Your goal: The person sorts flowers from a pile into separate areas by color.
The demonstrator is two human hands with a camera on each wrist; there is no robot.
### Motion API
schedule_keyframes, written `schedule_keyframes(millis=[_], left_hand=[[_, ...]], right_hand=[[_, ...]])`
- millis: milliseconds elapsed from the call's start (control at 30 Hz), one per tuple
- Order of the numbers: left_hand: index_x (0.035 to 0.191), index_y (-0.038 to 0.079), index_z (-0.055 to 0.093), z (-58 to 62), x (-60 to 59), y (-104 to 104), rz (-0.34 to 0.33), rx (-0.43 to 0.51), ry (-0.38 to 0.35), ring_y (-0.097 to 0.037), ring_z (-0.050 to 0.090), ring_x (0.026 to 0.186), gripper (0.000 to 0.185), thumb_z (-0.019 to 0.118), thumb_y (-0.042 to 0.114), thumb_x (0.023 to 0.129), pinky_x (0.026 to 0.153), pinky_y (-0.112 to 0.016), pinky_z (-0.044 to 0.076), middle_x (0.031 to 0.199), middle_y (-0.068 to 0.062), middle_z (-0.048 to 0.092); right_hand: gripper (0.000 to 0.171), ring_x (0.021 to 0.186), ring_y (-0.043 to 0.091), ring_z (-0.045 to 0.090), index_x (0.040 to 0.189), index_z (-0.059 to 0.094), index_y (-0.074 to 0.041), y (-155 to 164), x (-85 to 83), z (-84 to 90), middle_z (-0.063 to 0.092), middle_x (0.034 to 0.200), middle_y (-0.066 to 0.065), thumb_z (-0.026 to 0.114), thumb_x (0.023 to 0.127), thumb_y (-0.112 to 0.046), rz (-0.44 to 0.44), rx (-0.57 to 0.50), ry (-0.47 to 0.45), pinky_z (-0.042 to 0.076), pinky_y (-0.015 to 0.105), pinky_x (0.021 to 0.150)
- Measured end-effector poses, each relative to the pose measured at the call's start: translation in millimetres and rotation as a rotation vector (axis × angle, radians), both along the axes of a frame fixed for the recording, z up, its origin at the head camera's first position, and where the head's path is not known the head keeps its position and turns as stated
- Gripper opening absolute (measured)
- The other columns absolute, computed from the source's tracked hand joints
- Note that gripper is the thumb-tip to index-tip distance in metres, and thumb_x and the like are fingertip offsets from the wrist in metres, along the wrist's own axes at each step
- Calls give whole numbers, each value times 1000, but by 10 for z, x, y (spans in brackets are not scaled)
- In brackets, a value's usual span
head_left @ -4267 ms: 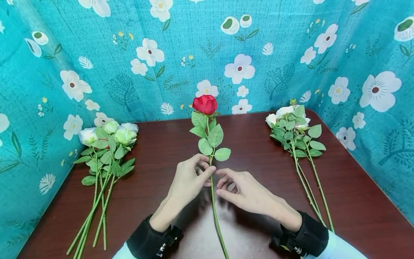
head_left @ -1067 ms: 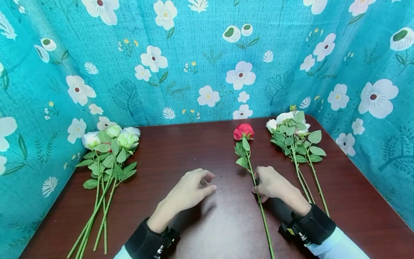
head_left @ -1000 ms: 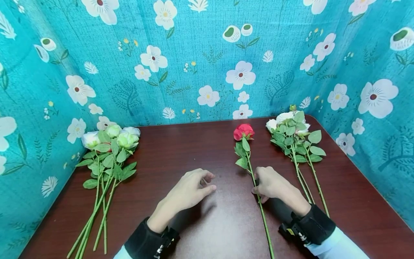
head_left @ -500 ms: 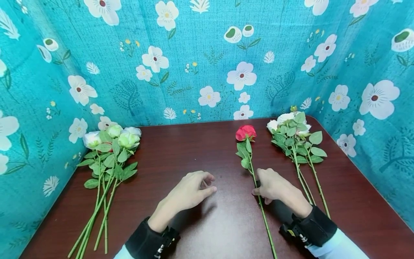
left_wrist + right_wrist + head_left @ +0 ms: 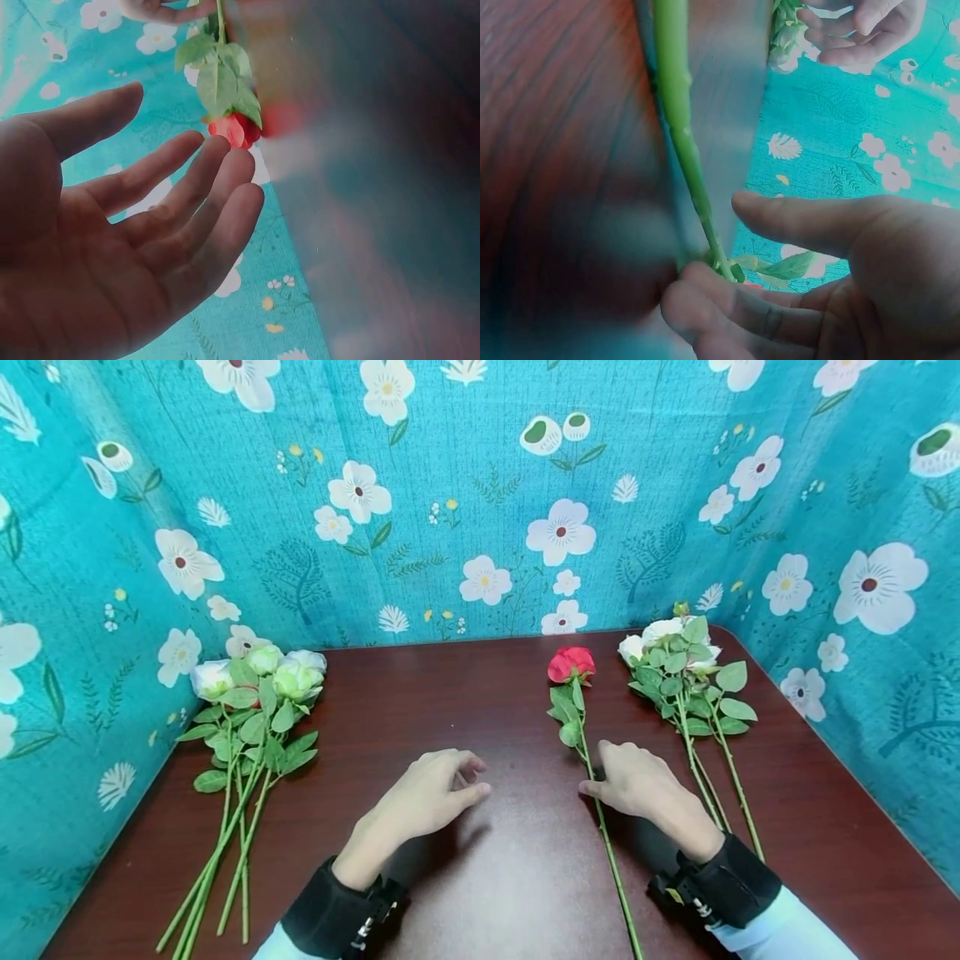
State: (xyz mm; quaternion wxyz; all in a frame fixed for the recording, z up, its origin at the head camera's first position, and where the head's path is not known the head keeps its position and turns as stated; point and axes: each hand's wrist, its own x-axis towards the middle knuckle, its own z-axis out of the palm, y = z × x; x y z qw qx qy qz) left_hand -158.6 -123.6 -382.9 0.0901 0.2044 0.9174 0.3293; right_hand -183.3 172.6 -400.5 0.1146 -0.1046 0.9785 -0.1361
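Fingers (image 5: pixel 727 304) touch rose stem (image 5: pixel 681 127), thumb apart; head view hides gap.

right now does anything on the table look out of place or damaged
Nothing looks damaged. The one odd thing is the red rose, lying alone by the right hand, apart from the white rose bunches at left and right.

The table (image 5: pixel 487 877) is dark red-brown wood grain, smooth and glossy — it mirrors the light; the backdrop (image 5: pixel 465 502) at twelve o'clock is matt woven cloth; the rose (image 5: pixel 572 664) looks fabric-petalled, its stem smooth plastic.
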Motion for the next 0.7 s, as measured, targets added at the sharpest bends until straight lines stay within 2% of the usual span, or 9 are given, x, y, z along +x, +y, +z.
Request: schedule_keyframes(millis=[233, 433, 533, 700], left_hand=[[122, 7, 69, 22, -46, -116, 96, -37, -11, -15, 65, 93, 29, 72, 23, 99, 80, -38, 56, 103, 1, 68], [124, 5, 68, 36, -132, -281, 158, -76, 13, -20, 66, 96, 31, 70, 25, 99, 82, -42, 56, 108, -5, 70], [125, 4, 68, 44, -168, -357, 169, -96, 23, -25, 66, 100, 33, 69, 26, 100, 85, -46, 55, 112, -9, 70], [126, 3, 67, 53, -203, -454, 197, -125, 26, -27, 65, 103, 34, 68, 26, 101, 87, -48, 54, 115, -11, 69]], right_hand=[[45, 69, 24, 63, 111, 60, 0, 36, -14, 10, 59, 77, 5, 77, 93, -37, -26, 2, 51, 51, 43, 59], [42, 58, 19, 54, 114, 59, 1, 47, -23, 63, 52, 68, 3, 74, 95, -34, -40, -63, 123, 43, 36, 51], [40, 58, 18, 51, 115, 60, 1, 49, -18, 87, 52, 69, 2, 74, 95, -32, -26, -117, 154, 40, 35, 51], [29, 70, 17, 53, 108, 64, -4, 42, -12, 102, 60, 85, 4, 75, 95, -27, 33, -197, 189, 45, 36, 60]])
